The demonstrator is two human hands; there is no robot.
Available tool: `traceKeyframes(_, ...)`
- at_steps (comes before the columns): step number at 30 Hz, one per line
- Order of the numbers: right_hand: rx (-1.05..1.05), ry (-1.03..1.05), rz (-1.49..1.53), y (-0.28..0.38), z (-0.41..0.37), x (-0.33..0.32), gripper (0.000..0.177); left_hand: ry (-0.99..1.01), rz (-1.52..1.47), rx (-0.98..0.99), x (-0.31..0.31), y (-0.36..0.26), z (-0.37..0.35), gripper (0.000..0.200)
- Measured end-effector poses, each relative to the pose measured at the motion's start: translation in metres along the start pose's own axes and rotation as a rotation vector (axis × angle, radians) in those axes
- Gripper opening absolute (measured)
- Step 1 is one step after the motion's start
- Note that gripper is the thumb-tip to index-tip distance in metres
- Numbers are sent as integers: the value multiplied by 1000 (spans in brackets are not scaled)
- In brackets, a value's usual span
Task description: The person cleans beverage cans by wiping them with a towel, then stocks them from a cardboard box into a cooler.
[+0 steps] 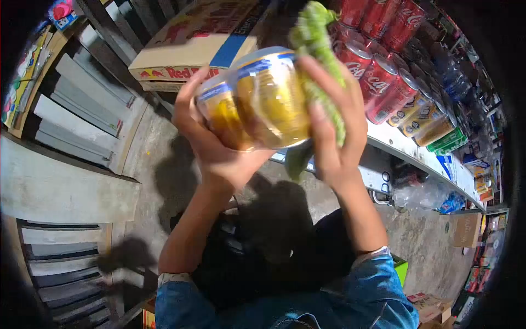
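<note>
Both hands hold up a plastic-wrapped pack of gold cans with blue and silver bands, tilted in front of me. My left hand supports it from the left and below, fingers curled round the side. On the right side, my right hand grips the pack with its fingers bent over the end. A textured green cloth is pinched between my right hand and the cans, its upper end sticking out above. Motion blurs the print on the cans.
A Red Bull carton stands behind the pack. Red Coca-Cola cans and a green can line the shelf at right. Slatted wooden panels are at left. Cardboard boxes lie at lower right on the concrete floor.
</note>
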State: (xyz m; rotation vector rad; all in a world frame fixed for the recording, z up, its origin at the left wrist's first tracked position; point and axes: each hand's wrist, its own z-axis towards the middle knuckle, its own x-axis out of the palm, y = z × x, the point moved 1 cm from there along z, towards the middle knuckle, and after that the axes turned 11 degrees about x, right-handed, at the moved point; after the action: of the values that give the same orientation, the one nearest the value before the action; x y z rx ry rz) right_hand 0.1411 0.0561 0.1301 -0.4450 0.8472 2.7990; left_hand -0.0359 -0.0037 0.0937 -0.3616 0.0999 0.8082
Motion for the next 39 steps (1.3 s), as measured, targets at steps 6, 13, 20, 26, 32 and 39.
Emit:
traceKeyframes(6,420,-225,264,-52,2,-4,49,19,-200,71,34,18,12,146)
traceKeyframes(13,581,-292,506,-41,11,-4,45,31,-530,-80,58,36,7,151)
traceKeyframes(20,-342,181,-401,41,23,-31,48,349,-146,-2,82,68,-23,115)
traceKeyframes(26,96,-84,-268,24,27,-26,36,37,-80,110,64,15,30,111)
traceKeyframes(32,-200,75,-556,27,26,-25,46,242,-45,122,71,37,15,110)
traceKeyframes(39,3,-67,-482,9,16,-41,35,164,-52,96,72,53,-8,124)
